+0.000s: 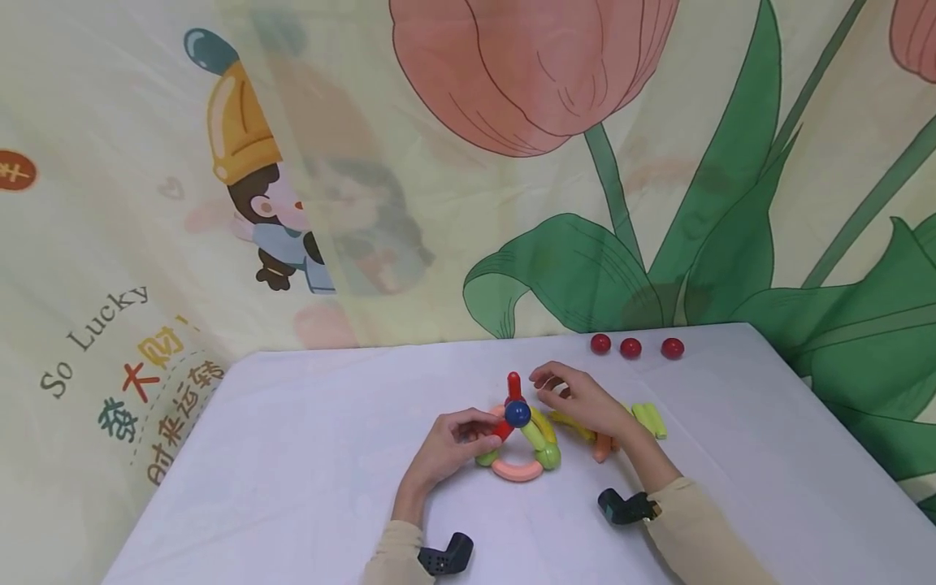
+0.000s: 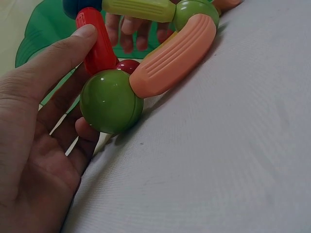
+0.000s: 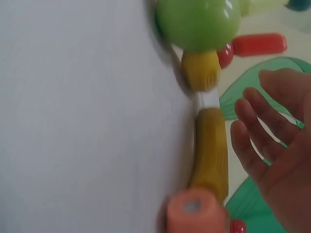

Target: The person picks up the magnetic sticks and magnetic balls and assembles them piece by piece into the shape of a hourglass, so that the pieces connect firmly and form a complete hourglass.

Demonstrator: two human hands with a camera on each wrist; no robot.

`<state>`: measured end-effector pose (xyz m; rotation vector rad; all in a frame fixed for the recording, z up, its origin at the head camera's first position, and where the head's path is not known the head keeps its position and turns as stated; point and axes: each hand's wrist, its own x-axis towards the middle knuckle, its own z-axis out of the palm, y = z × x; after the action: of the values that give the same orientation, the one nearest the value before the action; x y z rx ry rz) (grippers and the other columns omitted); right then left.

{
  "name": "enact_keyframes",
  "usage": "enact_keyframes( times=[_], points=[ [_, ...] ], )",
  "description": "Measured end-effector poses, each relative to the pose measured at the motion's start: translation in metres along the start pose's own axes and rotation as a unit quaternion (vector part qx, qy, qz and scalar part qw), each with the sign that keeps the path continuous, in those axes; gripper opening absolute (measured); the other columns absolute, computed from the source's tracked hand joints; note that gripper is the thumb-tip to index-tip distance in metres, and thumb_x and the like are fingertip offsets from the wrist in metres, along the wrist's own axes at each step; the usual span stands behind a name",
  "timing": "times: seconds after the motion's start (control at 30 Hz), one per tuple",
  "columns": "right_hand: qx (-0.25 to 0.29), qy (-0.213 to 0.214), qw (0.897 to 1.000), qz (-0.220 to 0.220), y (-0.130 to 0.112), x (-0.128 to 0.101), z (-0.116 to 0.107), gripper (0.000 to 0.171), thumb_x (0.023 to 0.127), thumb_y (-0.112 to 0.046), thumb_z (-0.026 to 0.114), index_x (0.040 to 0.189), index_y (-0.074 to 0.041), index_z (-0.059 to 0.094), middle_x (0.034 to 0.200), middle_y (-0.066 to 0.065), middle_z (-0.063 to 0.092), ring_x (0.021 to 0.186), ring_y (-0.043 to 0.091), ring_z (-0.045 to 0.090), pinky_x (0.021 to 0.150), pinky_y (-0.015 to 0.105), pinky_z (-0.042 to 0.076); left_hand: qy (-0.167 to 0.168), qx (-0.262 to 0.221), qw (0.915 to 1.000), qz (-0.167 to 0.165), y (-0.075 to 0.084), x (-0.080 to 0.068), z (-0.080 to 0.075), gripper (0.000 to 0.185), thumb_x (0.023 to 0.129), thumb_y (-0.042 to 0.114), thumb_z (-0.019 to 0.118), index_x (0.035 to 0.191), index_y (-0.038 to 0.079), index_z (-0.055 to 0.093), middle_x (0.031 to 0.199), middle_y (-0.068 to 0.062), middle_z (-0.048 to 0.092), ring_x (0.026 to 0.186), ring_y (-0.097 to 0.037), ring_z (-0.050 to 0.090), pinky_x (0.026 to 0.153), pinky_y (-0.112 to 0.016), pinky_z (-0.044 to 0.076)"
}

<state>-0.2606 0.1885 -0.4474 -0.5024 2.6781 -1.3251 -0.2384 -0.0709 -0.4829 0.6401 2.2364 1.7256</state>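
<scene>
A small toy frame of rods and balls (image 1: 521,443) stands on the white table (image 1: 292,455), near the middle and a little toward the front edge. A dark blue ball (image 1: 517,413) sits at its top, with an upright red rod (image 1: 514,383) above it and a curved pink rod (image 1: 517,470) lying along its base.

The left hand (image 1: 453,445) pinches a slanted red rod (image 2: 97,41) of the frame between thumb and fingers; in the left wrist view the thumb lies along that rod, just above a green ball (image 2: 111,101) joined to the pink curve.

The right hand (image 1: 578,400) hovers just right of the frame, fingers loosely spread and bent, holding nothing. Under and beside it lie yellow rods (image 3: 210,150), an orange rod (image 1: 603,447) and pale green rods (image 1: 651,419).

3 red balls (image 1: 631,348) sit in a row near the table's back edge, toward its right corner.

The cloth backdrop (image 1: 146,244) carries the words "So Lucky" and Chinese characters at the left, a cartoon figure and large tulips.
</scene>
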Motion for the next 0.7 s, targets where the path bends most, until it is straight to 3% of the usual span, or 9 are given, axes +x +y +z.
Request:
enact_keyframes(
  times=[0.23, 0.57, 0.7],
  points=[
    [0.017, -0.009, 0.999, -0.027, -0.017, 0.008, 0.017, 0.041, 0.091, -0.014, 0.060, 0.131, -0.018, 0.050, 0.121, -0.001, 0.059, 0.109, 0.018, 0.056, 0.089, 0.033, 0.048, -0.002, -0.003, 1.0000, 0.003, 0.001, -0.001, 0.000, 0.027, 0.083, 0.026, 0.073, 0.109, 0.020, 0.069, 0.098, -0.003, 0.069, 0.086, -0.011, 0.060, 0.078, -0.022, 0.049],
    [0.020, 0.005, 0.999, -0.034, -0.021, 0.007, 0.026, 0.033, 0.089, -0.011, 0.064, 0.120, -0.020, 0.056, 0.111, -0.004, 0.062, 0.107, 0.017, 0.056, 0.089, 0.036, 0.048, 0.004, 0.005, 1.0000, -0.007, 0.001, 0.000, 0.001, 0.025, 0.083, 0.022, 0.072, 0.108, 0.021, 0.070, 0.097, -0.003, 0.069, 0.086, -0.009, 0.059, 0.079, -0.022, 0.048],
    [0.028, -0.003, 0.999, -0.044, -0.020, 0.003, 0.025, 0.035, 0.088, -0.008, 0.064, 0.119, -0.022, 0.056, 0.112, -0.004, 0.062, 0.110, 0.019, 0.056, 0.092, 0.040, 0.047, 0.005, 0.011, 0.9999, -0.006, 0.013, -0.004, 0.000, 0.026, 0.084, 0.020, 0.071, 0.109, 0.015, 0.070, 0.096, -0.008, 0.069, 0.086, -0.013, 0.057, 0.077, -0.023, 0.046]
  ],
)
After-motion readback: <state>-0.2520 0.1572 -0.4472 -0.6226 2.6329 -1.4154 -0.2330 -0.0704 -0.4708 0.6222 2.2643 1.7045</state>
